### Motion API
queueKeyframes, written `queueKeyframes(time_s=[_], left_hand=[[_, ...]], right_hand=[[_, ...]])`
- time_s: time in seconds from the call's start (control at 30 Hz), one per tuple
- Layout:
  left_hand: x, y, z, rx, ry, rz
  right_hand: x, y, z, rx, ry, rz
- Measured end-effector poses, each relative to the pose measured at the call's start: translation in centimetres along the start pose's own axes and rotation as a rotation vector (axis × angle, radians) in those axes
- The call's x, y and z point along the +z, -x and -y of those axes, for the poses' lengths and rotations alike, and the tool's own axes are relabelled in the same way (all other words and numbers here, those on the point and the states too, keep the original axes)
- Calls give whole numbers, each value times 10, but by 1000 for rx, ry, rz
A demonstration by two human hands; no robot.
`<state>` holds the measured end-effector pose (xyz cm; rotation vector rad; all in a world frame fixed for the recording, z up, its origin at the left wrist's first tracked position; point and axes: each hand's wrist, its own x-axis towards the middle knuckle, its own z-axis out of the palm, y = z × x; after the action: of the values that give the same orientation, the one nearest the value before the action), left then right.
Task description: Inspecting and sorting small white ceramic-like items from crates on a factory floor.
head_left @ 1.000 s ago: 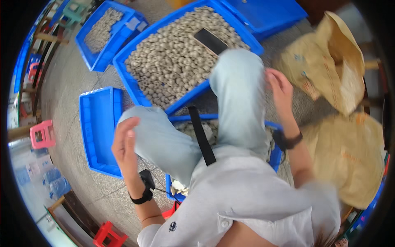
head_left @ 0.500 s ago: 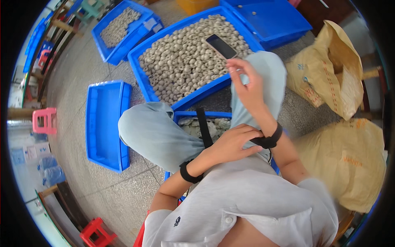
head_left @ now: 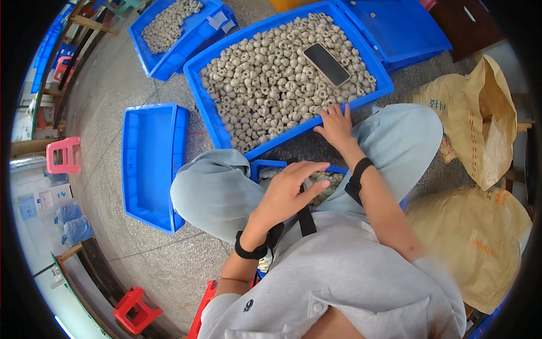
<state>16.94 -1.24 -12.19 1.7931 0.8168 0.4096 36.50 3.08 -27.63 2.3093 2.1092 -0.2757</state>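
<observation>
A big blue tray (head_left: 226,135) full of small grey ring-shaped pieces (head_left: 265,85) lies on the floor ahead of my knees, with a dark phone (head_left: 326,64) lying on the pieces. My right hand (head_left: 337,125) rests on the tray's near rim, fingers spread. My left hand (head_left: 288,189) hovers flat over a smaller blue bin (head_left: 265,165) of grey pieces between my legs, fingers extended, holding nothing I can see. Both wrists wear black bands.
An empty blue tray (head_left: 151,164) lies to my left. Another blue tray of grey pieces (head_left: 169,25) and an empty one (head_left: 401,25) sit farther off. Tan sacks (head_left: 480,118) stand at my right. A pink stool (head_left: 62,155) and red stools (head_left: 135,308) stand on the left.
My right hand has gone from near my knee out to the big tray's rim. My left hand came up from beside my left thigh to above the bin between my legs.
</observation>
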Motion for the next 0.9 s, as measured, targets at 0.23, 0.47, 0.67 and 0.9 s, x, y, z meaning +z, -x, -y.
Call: queueKeyframes(time_s=[0.23,0.47,0.67,0.9], left_hand=[[-26,17,-4,-7,19,-153],[-31,19,-9,-3,-2,-219],[-13,3,-10,2,-52,-50],[56,-14,-10,44,-158,135]], right_hand=[[-1,-1,-2,-64,84,53],[-7,-3,2,-63,55,112],[-50,26,38,-103,-885,-126],[-60,20,50,9,-1168,17]])
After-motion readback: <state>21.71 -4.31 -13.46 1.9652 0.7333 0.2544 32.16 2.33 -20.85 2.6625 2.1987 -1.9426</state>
